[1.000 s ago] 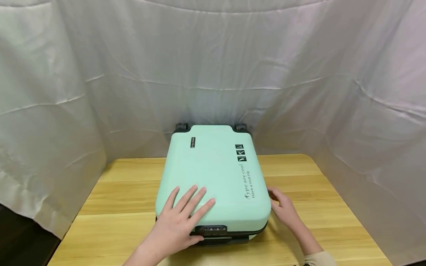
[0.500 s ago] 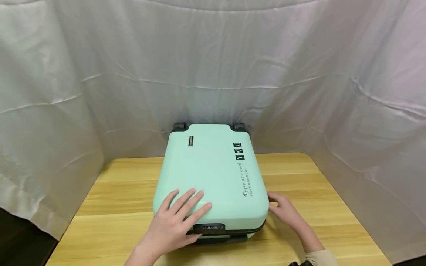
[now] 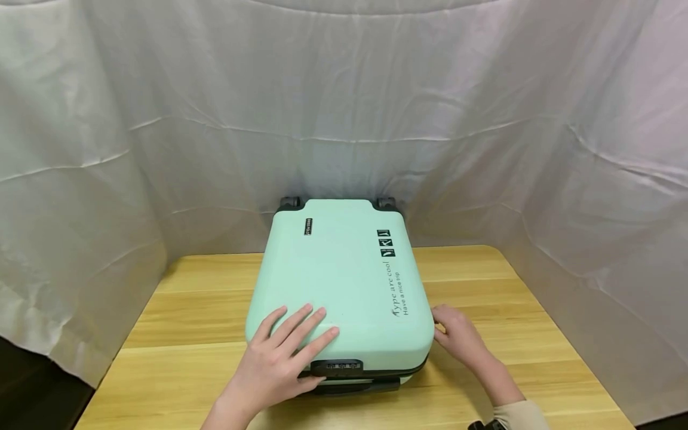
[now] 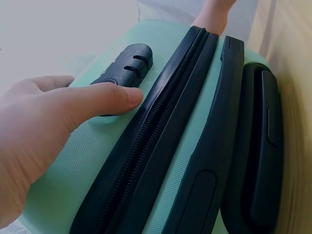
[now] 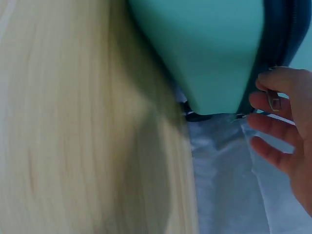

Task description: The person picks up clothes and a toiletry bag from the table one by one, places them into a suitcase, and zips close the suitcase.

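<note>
A mint-green hard-shell suitcase lies flat on a wooden table, wheels toward the back. My left hand rests flat on its lid near the front edge, fingers straight. Its thumb lies beside the black combination lock, above the black zipper. My right hand is at the case's right side by the front corner. There its thumb and forefinger pinch what looks like a small zipper pull on the dark zipper band.
White cloth hangs close round the table on the back, left and right. A black carry handle sits on the suitcase's front side. Bare tabletop shows on both sides of the case.
Both hands and the suitcase hold nearly the same places. The view has shifted a little, and the right hand has edged slightly along the case's side.
</note>
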{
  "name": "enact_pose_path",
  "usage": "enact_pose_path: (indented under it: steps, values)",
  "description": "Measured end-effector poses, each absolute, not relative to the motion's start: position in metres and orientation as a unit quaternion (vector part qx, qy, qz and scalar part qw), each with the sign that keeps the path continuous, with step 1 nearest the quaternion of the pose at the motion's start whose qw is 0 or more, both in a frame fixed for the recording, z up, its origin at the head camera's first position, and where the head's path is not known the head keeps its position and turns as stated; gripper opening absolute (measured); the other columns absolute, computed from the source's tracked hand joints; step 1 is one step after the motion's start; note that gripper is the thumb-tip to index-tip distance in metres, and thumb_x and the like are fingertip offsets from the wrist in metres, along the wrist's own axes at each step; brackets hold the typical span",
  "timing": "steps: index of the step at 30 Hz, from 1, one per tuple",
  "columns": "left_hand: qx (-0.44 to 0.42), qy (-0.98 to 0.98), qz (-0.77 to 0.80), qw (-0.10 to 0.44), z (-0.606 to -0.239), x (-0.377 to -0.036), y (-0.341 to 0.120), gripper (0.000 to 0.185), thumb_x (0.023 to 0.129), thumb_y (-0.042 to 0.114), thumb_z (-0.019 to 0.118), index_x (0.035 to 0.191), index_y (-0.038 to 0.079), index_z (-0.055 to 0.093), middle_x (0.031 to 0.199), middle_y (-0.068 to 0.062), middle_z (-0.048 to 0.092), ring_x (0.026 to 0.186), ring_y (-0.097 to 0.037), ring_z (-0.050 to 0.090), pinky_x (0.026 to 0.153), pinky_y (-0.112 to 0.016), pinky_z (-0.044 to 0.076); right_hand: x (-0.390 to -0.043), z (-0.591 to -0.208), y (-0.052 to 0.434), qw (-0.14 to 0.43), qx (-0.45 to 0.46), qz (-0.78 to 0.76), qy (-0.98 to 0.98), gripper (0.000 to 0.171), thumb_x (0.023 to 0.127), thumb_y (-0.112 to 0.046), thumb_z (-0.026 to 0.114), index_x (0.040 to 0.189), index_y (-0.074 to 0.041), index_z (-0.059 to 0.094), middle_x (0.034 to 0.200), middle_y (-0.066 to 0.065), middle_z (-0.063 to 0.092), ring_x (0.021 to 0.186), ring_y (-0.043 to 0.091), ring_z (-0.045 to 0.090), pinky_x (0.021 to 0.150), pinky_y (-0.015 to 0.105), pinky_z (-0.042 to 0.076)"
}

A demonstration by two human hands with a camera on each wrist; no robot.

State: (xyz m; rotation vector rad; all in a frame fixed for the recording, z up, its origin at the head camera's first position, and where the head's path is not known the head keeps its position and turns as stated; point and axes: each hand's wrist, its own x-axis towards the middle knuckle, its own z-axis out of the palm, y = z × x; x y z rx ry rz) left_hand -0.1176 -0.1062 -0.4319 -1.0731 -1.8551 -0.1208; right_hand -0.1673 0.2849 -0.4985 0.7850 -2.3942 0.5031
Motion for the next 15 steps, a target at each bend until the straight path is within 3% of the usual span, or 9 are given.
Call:
enact_pose_path:
  steps: [4,8,15]
  values:
    - [-0.439,-0.755,-0.049,0.484,-0.4331,-0.1184,-0.1052,0.102,0.044,0.065,0.086,0.133,0.02,0.061,0.138,-0.011,0.059,0.121,-0.03,0.061,0.096,-0.054,0.044,-0.1712,-0.4996,0.2875,0.359,0.34,0.102,-0.863,0.055,0.105,-0.043,0.031,0.087,-0.009,0.07,0.084,0.001,0.066,0.079,0.019,0.06,0.067,0.038,0.049]
    - [-0.437,-0.755,-0.052,0.486,-0.4345,-0.1182,-0.1047,0.102,0.043,0.064,0.086,0.132,0.02,0.062,0.138,-0.011,0.06,0.12,-0.03,0.061,0.096,-0.054,0.043,-0.1721,-0.4986,0.2889,0.384,0.367,0.074,-0.844,0.054,0.107,-0.035,0.029,0.087,-0.008,0.07,0.088,0.003,0.066,0.083,0.023,0.06,0.068,0.04,0.048]
    - [-0.435,-0.757,-0.061,0.483,-0.4348,-0.118,-0.1043,0.102,0.043,0.061,0.087,0.133,0.02,0.061,0.138,-0.011,0.059,0.12,-0.029,0.062,0.096,-0.054,0.042,-0.166,-0.4959,0.2942,0.369,0.376,0.048,-0.849,0.05,0.108,-0.032,0.027,0.093,-0.009,0.069,0.089,0.001,0.067,0.087,0.023,0.059,0.071,0.039,0.046]
